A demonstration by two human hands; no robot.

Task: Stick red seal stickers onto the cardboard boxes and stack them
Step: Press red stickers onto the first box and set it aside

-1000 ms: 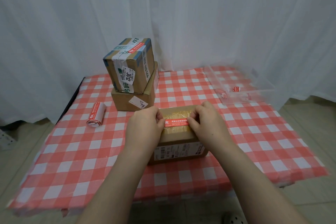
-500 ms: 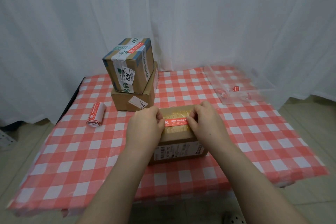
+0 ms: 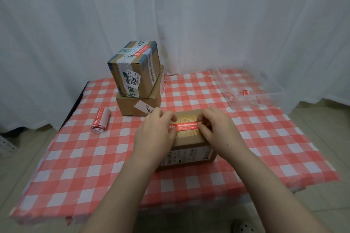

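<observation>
Head view: on the red-checked table (image 3: 91, 168), a cardboard box (image 3: 189, 150) sits near the middle, a little toward 6 o'clock. Across its taped top lies the red seal sticker (image 3: 186, 126). The left hand (image 3: 155, 135) pinches the sticker's end at 9 o'clock with curled thumb and fingers, and the right hand (image 3: 220, 130) pinches the end at 3 o'clock in the same way. The fingertips hide both ends, so the strip may or may not be fully stuck down.

At 11 o'clock stand two stacked boxes. The top box (image 3: 136, 70) is turned askew on the bottom box (image 3: 135, 105) and carries its own red strip. A sticker roll (image 3: 100, 121) lies at 9 o'clock. A clear tray (image 3: 272, 93) with red scraps in it sits at 2 o'clock.
</observation>
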